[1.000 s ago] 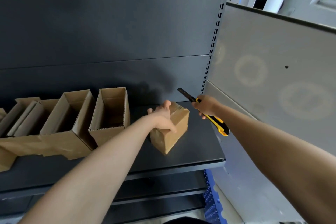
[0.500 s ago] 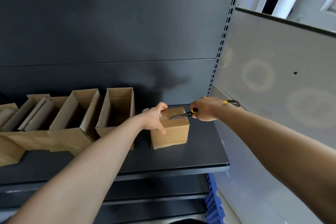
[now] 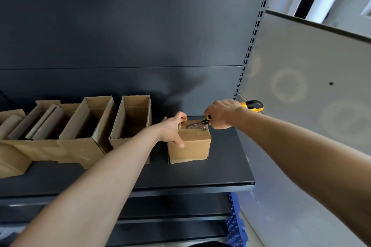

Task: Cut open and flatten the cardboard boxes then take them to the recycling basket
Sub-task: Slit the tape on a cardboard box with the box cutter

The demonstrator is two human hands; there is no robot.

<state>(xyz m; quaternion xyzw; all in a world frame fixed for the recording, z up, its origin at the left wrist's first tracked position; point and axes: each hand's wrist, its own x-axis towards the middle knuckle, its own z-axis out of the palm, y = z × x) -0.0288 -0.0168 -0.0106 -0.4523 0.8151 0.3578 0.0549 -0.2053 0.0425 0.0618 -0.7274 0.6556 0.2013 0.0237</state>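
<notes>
Here's the small closed brown cardboard box (image 3: 189,142), sitting upright on the dark grey metal shelf (image 3: 220,168), toward its right end and just right of the opened boxes. The left hand (image 3: 174,128) is clamped over the box's top left corner, thumb hooked on the top face near the back edge, fingers curled down the front face, pressing it in place. The right hand (image 3: 219,114) is wrapped in a tight fist around the yellow-and-black utility knife (image 3: 252,105), the butt of the handle poking out behind the wrist, the silver blade (image 3: 195,124) angled down and left with its tip lying on the clear tape strip (image 3: 197,129) that runs across the box top. Blade and tape are touching; how deep it sits, I can't tell. To the left, the tall open-topped brown cardboard box (image 3: 133,124) stands just beside the left forearm, and further left a row of opened, partly collapsed brown boxes (image 3: 60,132) leans along the shelf against the dark back panel (image 3: 120,36). On the right, a pale grey side panel (image 3: 301,96) rises beside the shelf, and a blue plastic crate (image 3: 233,224) peeks out below.
</notes>
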